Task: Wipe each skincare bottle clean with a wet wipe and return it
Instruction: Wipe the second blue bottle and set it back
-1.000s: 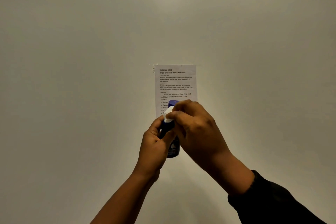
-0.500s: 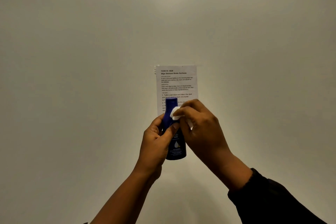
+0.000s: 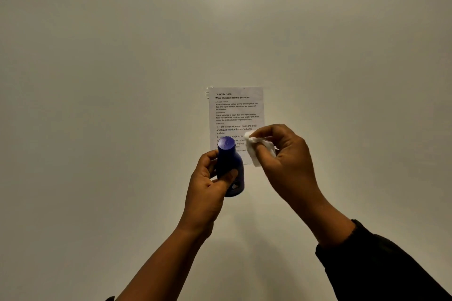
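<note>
A dark blue skincare bottle point(image 3: 230, 168) with a round blue cap is held up in front of a pale wall, its cap tilted toward me. My left hand point(image 3: 208, 188) grips its body, thumb across the front. To the right, my right hand point(image 3: 286, 156) pinches a crumpled white wet wipe point(image 3: 259, 149) between thumb and fingers. The wipe is a short gap away from the bottle and does not touch it.
A printed task sheet point(image 3: 236, 115) is taped to the pale wall point(image 3: 122, 80) behind the hands. A dark sleeve point(image 3: 381, 266) covers my right forearm. No table or other bottles are in view.
My right hand has pulled the wipe off the bottle's neck and moved right. The bottle has tipped its cap toward me and its top is now uncovered.
</note>
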The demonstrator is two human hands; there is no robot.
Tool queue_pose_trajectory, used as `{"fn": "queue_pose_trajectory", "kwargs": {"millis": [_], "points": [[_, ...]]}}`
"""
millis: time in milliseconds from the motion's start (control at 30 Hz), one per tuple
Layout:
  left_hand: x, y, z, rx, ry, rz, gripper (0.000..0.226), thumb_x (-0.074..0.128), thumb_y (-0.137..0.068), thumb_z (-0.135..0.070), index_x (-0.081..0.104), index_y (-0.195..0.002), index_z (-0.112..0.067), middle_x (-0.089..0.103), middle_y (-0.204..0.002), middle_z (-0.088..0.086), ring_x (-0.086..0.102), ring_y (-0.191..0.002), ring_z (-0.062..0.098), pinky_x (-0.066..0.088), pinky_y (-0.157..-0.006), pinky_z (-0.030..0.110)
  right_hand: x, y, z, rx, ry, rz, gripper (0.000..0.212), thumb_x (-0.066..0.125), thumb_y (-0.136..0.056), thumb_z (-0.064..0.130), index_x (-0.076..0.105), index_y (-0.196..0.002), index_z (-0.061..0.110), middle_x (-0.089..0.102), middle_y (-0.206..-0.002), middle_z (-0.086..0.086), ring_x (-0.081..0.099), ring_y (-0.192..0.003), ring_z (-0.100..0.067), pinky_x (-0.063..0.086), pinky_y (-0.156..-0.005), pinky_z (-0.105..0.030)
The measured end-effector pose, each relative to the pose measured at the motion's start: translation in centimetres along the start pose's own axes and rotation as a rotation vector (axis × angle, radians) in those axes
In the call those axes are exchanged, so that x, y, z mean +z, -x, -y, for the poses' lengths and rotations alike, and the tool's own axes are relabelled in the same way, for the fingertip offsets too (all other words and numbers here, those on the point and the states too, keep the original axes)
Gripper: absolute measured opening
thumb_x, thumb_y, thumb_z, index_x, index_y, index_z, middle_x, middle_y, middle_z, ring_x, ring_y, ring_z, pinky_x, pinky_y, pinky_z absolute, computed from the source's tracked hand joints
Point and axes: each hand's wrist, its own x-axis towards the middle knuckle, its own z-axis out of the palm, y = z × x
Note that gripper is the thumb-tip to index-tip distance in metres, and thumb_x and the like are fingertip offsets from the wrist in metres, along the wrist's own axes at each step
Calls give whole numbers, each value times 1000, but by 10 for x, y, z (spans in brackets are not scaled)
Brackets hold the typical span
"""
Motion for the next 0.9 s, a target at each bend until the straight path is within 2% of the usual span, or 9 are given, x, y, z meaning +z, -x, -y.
{"fn": "queue_pose_trajectory", "kwargs": {"millis": [67,167,333,467,567,667,767,833,900], "points": [[0,0,0,2,-25,-1,43,66,-89,-9,54,-113,-42,63,-117,-17,60,-106,6,48,-63,4,-2,-2,-2,16,-7,-22,6,62,-88,10,62,-91,15,65,-108,1,58,-112,-22,57,-81,-26],[3,0,0,26,-34,0,41,67,-88,-13,56,-115,-41,64,-118,-15,60,-107,6,50,-68,6,1,2,-1,-66,58,-8,11,64,-87,8,63,-91,18,65,-105,5,57,-112,-17,54,-89,-28],[8,3,2,46,-63,32,36,64,-90,-19,56,-122,-36,63,-124,-6,60,-115,19,55,-95,37,4,8,-4,-306,310,60,10,64,-86,8,66,-93,14,62,-100,3,58,-99,-14,51,-94,-31],[7,4,3,80,-93,46,37,64,-90,-13,58,-109,-44,61,-124,-9,56,-119,23,50,-101,40,-4,2,-11,-260,379,39,8,63,-86,5,66,-92,10,62,-98,-1,58,-98,-16,53,-93,-33],[8,3,4,107,-103,23,41,66,-89,-8,60,-106,-44,62,-120,-14,57,-119,20,48,-102,34,1,8,-12,-382,540,65,6,63,-87,8,66,-92,9,62,-99,-5,58,-99,-23,54,-90,-42],[9,1,6,118,-101,-4,43,66,-88,-7,60,-106,-46,63,-118,-14,59,-116,17,47,-100,24,3,11,-14,-426,563,91,8,63,-87,9,67,-94,9,63,-100,-6,58,-100,-26,53,-90,-47],[9,1,8,42,-53,33,37,66,-89,-16,58,-111,-44,67,-115,-11,65,-104,13,58,-83,22,-3,1,-19,-247,376,32,10,63,-87,6,66,-95,10,62,-102,-1,59,-105,-21,54,-92,-38],[10,1,8,-21,36,62,32,64,-90,-19,57,-112,-40,71,-106,-13,69,-96,8,57,-66,16,-6,-4,-22,-137,296,17,10,63,-87,7,64,-96,10,60,-105,1,56,-112,-21,53,-93,-37],[11,0,8,-62,87,85,29,63,-89,-22,55,-113,-37,74,-101,-11,71,-92,9,55,-63,16,-4,-2,-25,-116,270,42,10,64,-88,9,63,-98,11,58,-105,4,54,-112,-19,53,-94,-35]]}}
